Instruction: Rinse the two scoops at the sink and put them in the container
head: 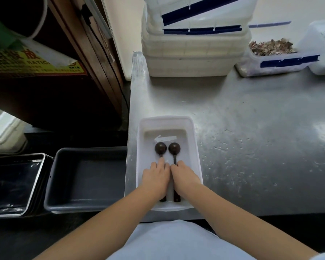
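Observation:
Two dark brown scoops lie side by side in a shallow white container (194,147) at the near left corner of the steel counter, bowls pointing away from me. My left hand (155,178) covers the handle of the left scoop (160,148). My right hand (185,176) covers the handle of the right scoop (174,148). The fingers of both hands bend down over the handles; whether they grip them or only rest on them is hidden. The handle ends show below my wrists.
Stacked white tubs with blue tape (193,53) stand at the counter's far side. A tub of brown flakes (270,53) sits far right. Left of the counter, lower down, are a grey bin (68,203) and a stack of dark metal trays (15,184).

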